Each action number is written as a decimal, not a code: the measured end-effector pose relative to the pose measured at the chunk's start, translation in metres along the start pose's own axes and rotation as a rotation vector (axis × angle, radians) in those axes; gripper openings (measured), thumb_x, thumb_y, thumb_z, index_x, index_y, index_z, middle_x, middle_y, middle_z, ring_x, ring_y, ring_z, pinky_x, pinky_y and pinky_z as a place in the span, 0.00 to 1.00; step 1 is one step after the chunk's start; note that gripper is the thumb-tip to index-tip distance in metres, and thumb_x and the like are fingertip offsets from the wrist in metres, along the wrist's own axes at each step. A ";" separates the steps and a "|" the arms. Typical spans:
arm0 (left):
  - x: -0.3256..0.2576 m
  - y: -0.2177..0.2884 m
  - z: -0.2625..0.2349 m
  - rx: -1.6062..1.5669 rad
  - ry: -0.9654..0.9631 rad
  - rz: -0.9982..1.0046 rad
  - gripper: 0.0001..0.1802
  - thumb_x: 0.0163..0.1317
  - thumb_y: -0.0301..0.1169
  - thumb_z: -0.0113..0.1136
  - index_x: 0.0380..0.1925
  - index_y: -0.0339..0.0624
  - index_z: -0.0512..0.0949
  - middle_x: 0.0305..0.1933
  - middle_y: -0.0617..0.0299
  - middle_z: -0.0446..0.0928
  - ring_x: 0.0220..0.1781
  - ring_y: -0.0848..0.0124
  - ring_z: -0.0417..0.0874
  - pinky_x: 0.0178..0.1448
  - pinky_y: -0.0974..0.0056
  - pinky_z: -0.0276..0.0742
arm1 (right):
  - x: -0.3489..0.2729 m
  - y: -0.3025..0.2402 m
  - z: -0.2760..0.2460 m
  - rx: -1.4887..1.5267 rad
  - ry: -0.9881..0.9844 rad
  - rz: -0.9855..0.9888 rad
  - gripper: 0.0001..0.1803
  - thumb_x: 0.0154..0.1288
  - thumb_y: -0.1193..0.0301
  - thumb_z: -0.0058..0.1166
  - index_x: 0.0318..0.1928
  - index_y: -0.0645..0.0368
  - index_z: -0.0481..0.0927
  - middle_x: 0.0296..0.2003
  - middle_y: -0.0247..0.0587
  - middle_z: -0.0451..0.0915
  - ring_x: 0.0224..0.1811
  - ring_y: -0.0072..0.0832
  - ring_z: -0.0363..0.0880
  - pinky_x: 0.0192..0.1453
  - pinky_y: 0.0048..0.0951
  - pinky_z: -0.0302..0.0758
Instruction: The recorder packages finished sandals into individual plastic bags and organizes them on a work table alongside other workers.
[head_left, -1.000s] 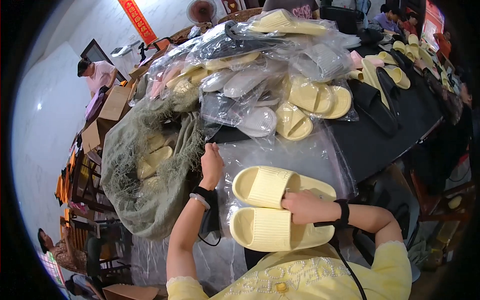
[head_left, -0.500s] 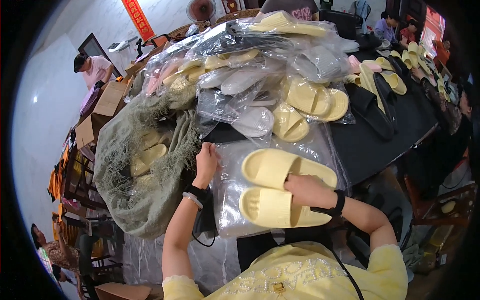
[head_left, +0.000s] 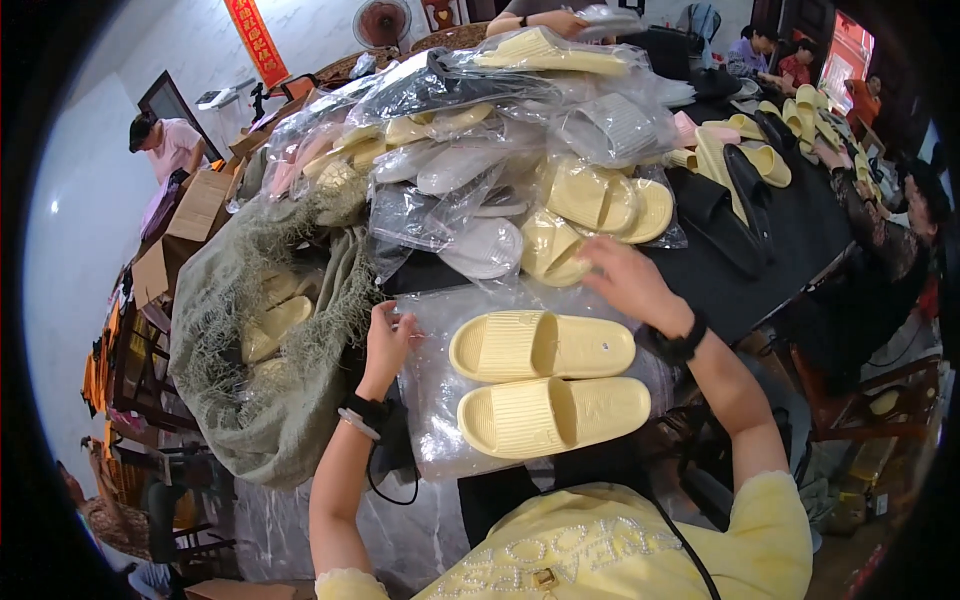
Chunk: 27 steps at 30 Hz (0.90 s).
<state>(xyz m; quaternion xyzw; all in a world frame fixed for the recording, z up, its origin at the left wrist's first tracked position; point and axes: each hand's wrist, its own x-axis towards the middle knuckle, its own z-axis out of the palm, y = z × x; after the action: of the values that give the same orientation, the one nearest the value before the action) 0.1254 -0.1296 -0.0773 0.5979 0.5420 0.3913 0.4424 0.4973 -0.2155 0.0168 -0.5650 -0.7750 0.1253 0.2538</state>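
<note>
Two pale yellow slide slippers, a far slipper (head_left: 592, 346) and a near slipper (head_left: 607, 411), lie side by side on a clear plastic bag (head_left: 428, 430), toes to the left. My left hand (head_left: 386, 352) is closed at the bag's upper left edge, its fingers curled on the plastic. Slightly blurred, my right hand (head_left: 637, 288) is raised beyond the slippers with its fingers apart and nothing in it. Its fingertips come close to a bagged yellow slipper (head_left: 548, 243) at the front of the pile; I cannot tell if they touch.
Bagged slippers in yellow, grey and black are heaped ahead. A green fringed sack (head_left: 235, 430) with yellow slippers inside stands at left. Loose black slippers (head_left: 708, 215) lie on the black table (head_left: 800, 262). Cardboard boxes (head_left: 205, 205) line the left; other people are around the room.
My right hand has come out of the slippers and moved up and away from me, its fingers spreading. The slippers now lie flat on the bag. My left hand stays at the bag's edge.
</note>
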 end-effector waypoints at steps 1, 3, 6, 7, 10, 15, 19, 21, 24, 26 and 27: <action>0.004 0.003 0.003 -0.005 -0.003 0.005 0.25 0.66 0.28 0.53 0.59 0.35 0.57 0.42 0.51 0.74 0.32 0.68 0.82 0.32 0.67 0.81 | 0.008 0.016 0.004 -0.031 0.147 -0.062 0.14 0.57 0.68 0.55 0.44 0.57 0.79 0.40 0.46 0.77 0.43 0.44 0.77 0.47 0.39 0.74; 0.013 0.009 0.006 -0.043 0.049 -0.054 0.18 0.67 0.33 0.53 0.51 0.32 0.65 0.37 0.54 0.76 0.27 0.69 0.82 0.30 0.67 0.80 | 0.017 0.033 0.011 -0.063 0.296 -0.137 0.12 0.57 0.68 0.55 0.42 0.56 0.80 0.39 0.44 0.78 0.42 0.43 0.77 0.45 0.40 0.74; 0.020 0.012 0.002 0.021 0.038 -0.048 0.14 0.66 0.35 0.54 0.41 0.32 0.72 0.31 0.58 0.77 0.23 0.72 0.80 0.27 0.68 0.79 | 0.019 0.038 0.017 -0.178 0.130 0.013 0.09 0.57 0.68 0.56 0.38 0.56 0.81 0.34 0.41 0.78 0.38 0.41 0.77 0.41 0.40 0.73; 0.023 0.013 0.003 -0.013 0.066 -0.038 0.13 0.66 0.35 0.55 0.35 0.34 0.74 0.27 0.61 0.77 0.20 0.73 0.78 0.25 0.69 0.78 | 0.019 0.039 0.019 -0.201 0.169 0.024 0.08 0.57 0.68 0.56 0.36 0.56 0.81 0.32 0.40 0.78 0.37 0.41 0.77 0.39 0.40 0.73; 0.026 0.008 -0.002 0.013 0.041 -0.068 0.13 0.66 0.35 0.55 0.36 0.34 0.74 0.27 0.61 0.76 0.21 0.74 0.78 0.24 0.69 0.78 | 0.017 0.039 0.018 -0.186 0.207 0.107 0.07 0.57 0.68 0.55 0.33 0.56 0.82 0.30 0.40 0.78 0.36 0.41 0.77 0.39 0.40 0.72; 0.028 0.001 0.001 0.021 0.065 -0.090 0.13 0.67 0.35 0.53 0.38 0.33 0.72 0.29 0.60 0.76 0.23 0.73 0.79 0.26 0.68 0.78 | 0.017 0.046 0.032 -0.223 0.259 0.154 0.06 0.57 0.70 0.54 0.34 0.56 0.81 0.32 0.39 0.78 0.37 0.40 0.77 0.40 0.38 0.72; 0.006 0.012 -0.005 0.099 0.029 -0.053 0.17 0.67 0.37 0.53 0.44 0.32 0.67 0.35 0.56 0.76 0.27 0.72 0.79 0.29 0.67 0.79 | 0.001 0.034 0.025 -0.172 0.430 0.062 0.07 0.58 0.71 0.54 0.38 0.56 0.79 0.34 0.39 0.77 0.39 0.40 0.77 0.43 0.37 0.72; -0.015 0.018 -0.014 0.027 -0.033 -0.174 0.18 0.67 0.37 0.53 0.46 0.32 0.66 0.37 0.56 0.76 0.27 0.72 0.80 0.30 0.68 0.79 | -0.014 0.021 0.019 -0.165 0.341 0.030 0.10 0.57 0.71 0.54 0.40 0.57 0.78 0.40 0.39 0.77 0.44 0.40 0.75 0.47 0.38 0.72; -0.038 0.020 -0.015 -0.170 -0.132 -0.352 0.18 0.66 0.37 0.54 0.43 0.31 0.67 0.33 0.57 0.77 0.27 0.73 0.81 0.27 0.70 0.78 | -0.039 -0.006 0.011 -0.014 -0.250 0.241 0.13 0.58 0.69 0.55 0.43 0.59 0.77 0.43 0.41 0.76 0.47 0.41 0.74 0.51 0.38 0.71; -0.045 0.026 -0.014 -0.017 -0.282 -0.332 0.17 0.65 0.38 0.56 0.39 0.31 0.70 0.29 0.59 0.78 0.26 0.75 0.81 0.26 0.71 0.76 | -0.047 -0.012 0.022 0.093 -0.366 0.032 0.16 0.58 0.66 0.56 0.45 0.60 0.77 0.45 0.42 0.75 0.48 0.42 0.73 0.53 0.38 0.70; -0.044 0.025 -0.014 0.068 -0.283 -0.255 0.15 0.63 0.37 0.59 0.33 0.33 0.72 0.24 0.61 0.78 0.22 0.75 0.80 0.23 0.72 0.74 | -0.050 -0.015 0.026 0.195 -0.465 -0.167 0.19 0.58 0.64 0.56 0.47 0.61 0.76 0.47 0.44 0.74 0.50 0.42 0.73 0.55 0.38 0.69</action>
<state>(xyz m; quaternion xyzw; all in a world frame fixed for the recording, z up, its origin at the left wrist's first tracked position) 0.1152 -0.1728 -0.0488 0.5881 0.5588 0.2255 0.5395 0.4828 -0.2653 -0.0105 -0.4280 -0.8408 0.3044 0.1315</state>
